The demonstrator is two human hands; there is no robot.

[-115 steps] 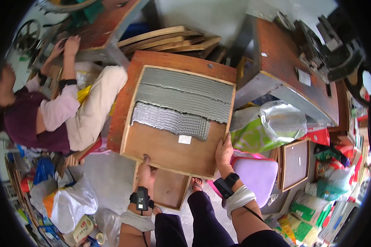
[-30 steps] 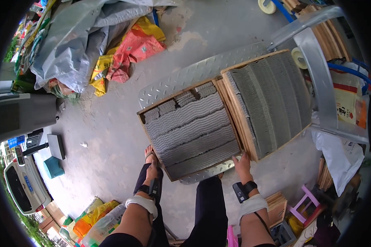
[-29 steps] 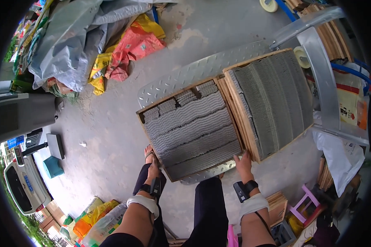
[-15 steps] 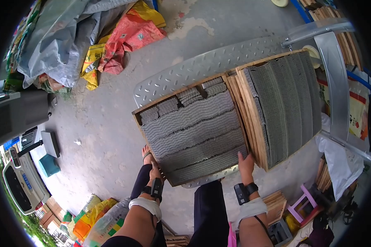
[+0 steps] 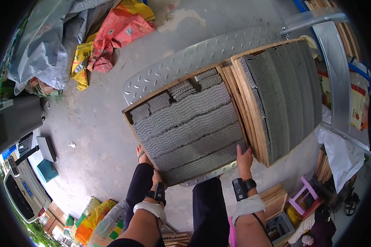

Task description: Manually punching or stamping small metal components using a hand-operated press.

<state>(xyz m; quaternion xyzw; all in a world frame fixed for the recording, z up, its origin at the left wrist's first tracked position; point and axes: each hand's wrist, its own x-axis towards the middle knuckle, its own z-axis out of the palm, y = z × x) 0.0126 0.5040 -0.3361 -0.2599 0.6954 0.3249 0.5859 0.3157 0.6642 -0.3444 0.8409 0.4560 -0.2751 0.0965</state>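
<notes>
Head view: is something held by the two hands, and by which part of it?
The left wooden tray of grey ridged strips, held at its near corners: the left hand at the left one, the right hand at the right one.

Studded metal platform point(image 5: 169, 68), wooden trays point(image 5: 250, 111) stacked atop

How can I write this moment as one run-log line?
left hand: at near left corner of tray; right hand: at near right corner; inside: grey strips; right: stacked trays; below: metal platform
</notes>
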